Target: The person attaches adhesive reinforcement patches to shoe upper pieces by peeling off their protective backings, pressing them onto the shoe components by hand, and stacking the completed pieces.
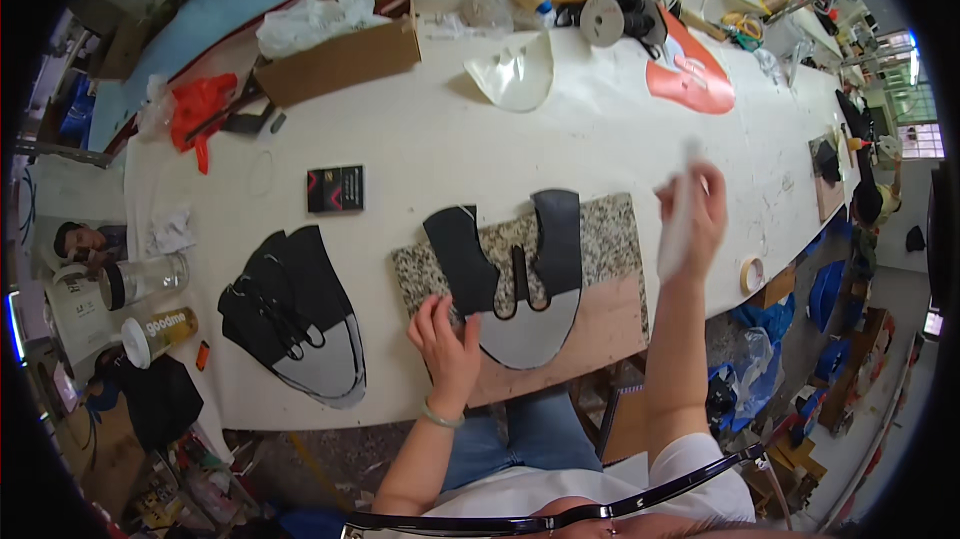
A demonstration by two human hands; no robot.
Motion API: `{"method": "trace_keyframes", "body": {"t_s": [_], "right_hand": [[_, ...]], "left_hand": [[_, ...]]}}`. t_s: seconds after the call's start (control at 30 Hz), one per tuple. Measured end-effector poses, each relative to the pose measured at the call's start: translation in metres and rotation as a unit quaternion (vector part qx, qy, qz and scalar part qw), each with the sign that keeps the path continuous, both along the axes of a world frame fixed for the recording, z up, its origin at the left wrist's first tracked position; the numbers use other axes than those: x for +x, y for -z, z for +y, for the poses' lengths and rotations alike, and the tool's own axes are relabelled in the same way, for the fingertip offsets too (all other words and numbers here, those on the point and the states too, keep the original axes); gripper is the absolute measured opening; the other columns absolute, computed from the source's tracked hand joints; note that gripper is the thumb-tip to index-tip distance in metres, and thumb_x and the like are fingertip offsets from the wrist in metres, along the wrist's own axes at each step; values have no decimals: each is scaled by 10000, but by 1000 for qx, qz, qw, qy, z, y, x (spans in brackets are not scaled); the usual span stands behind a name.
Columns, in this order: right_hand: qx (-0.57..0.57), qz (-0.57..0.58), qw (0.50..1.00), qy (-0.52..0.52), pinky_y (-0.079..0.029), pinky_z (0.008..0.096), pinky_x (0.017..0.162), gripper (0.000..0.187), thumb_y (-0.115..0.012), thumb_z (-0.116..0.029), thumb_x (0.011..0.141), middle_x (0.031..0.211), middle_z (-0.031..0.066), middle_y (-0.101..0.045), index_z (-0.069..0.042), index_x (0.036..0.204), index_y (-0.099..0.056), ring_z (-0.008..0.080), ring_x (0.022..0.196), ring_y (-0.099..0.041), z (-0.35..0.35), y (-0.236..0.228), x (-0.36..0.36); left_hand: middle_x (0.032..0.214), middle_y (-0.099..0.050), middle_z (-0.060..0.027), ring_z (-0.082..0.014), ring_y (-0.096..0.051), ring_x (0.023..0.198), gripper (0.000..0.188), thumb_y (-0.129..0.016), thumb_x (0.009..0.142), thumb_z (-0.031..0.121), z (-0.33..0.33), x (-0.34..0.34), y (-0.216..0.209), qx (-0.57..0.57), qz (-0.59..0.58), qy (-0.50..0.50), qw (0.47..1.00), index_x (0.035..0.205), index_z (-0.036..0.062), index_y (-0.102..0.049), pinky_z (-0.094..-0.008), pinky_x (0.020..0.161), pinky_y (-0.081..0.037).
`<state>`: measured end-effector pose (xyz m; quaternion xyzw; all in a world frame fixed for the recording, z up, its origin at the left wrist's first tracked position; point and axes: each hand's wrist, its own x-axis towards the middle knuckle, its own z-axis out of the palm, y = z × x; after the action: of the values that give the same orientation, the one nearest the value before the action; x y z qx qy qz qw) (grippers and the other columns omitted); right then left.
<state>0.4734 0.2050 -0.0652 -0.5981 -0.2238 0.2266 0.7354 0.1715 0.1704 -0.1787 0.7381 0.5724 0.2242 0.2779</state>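
Note:
A flat shoe upper (pixel 530 324), black at its two wings and grey at the toe, lies on a speckled stone slab (pixel 612 239). My left hand (pixel 447 347) rests at its left edge, fingers spread, with the thumb against the grey part. Raised off the slab's right side, my right hand (pixel 705 214) is closed around a long whitish object (pixel 678 227); blur hides its exact kind. Left of the slab sits a stack of similar black and grey uppers (pixel 295 309), with thin black loops on top.
Behind the stack is a small black box (pixel 335 189). Farther back stand a cardboard box (pixel 345 64) with plastic bags, a cream curved piece (pixel 515 74), thread spools (pixel 603 19) and a red-orange sheet (pixel 690 84). A jar (pixel 145 279) and cup (pixel 160 336) stand left; a tape roll (pixel 751 275) lies right.

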Motion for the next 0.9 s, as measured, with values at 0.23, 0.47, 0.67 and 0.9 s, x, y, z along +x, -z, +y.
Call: {"method": "trace_keyframes", "body": {"t_s": [0.23,0.47,0.67,0.9], "right_hand": [[-285,-264,921,-8,-472,380,791,521,-736,-315,816,892,102,-678,-34,1189,-505,248,870,-637,195,111,33],[-563,-269,780,-44,-444,433,946,773,-844,-349,649,1150,129,-632,-64,1292,-523,288,1076,-590,232,118,14],[-295,-150,931,-152,-517,329,735,364,-786,-170,695,908,80,-701,-2,1002,-687,196,788,-658,240,117,26],[-349,-325,879,-24,-508,374,789,460,-771,-282,764,983,175,-676,29,1071,-625,276,879,-651,333,82,35]], "left_hand": [[1340,-349,-199,-407,-273,1270,686,-865,634,343,-18,9,-18,-70,39,-10,997,1130,35,-503,-542,1053,-234],[1156,-509,-164,-359,-392,1184,481,-836,683,294,-21,-2,-5,-77,-12,29,997,954,11,-557,-524,1023,-234],[643,-581,-74,-110,-494,534,206,-721,841,137,-3,-31,-12,-261,-321,-112,903,853,-19,-588,-272,472,-387],[633,-609,-37,-74,-584,573,176,-650,907,143,5,-62,-13,-433,-318,-119,835,908,-30,-618,-248,519,-458]]}}
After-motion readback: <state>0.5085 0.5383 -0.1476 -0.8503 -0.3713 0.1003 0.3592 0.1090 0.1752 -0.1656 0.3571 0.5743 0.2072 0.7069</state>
